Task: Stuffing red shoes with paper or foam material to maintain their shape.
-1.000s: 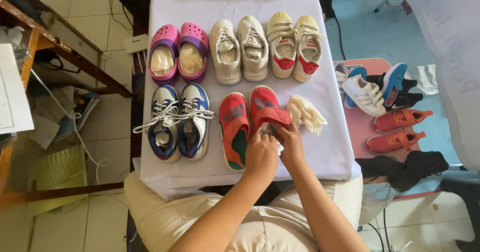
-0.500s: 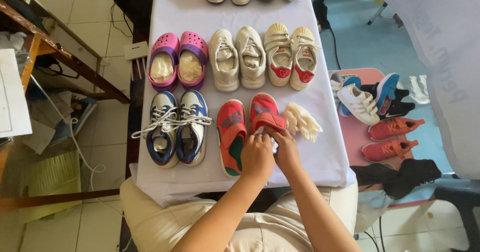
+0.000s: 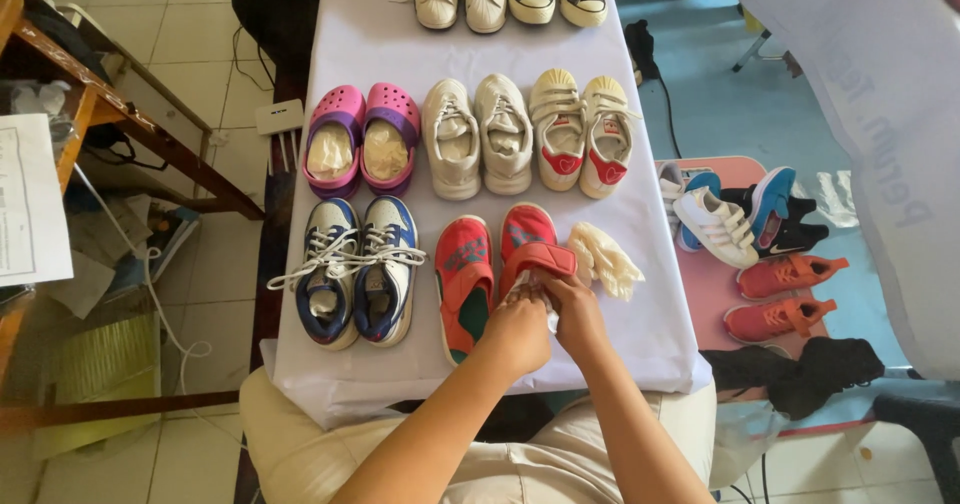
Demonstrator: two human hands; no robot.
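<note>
Hands, the left hand (image 3: pixel 520 326) and the right hand (image 3: pixel 578 311), both pinch the soft white paper (image 3: pixel 528 286) into the small red shoe (image 3: pixel 533 249), at six o'clock on the white table (image 3: pixel 640 344); it looks light and bendy.

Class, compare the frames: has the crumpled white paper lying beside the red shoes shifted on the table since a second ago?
No. The crumpled white paper keeps its place beside the right red shoe and below the white-and-red sneaker; only the camera view shifted.

Red shoe's (image 3: pixel 527 239) heel behind hands
</note>
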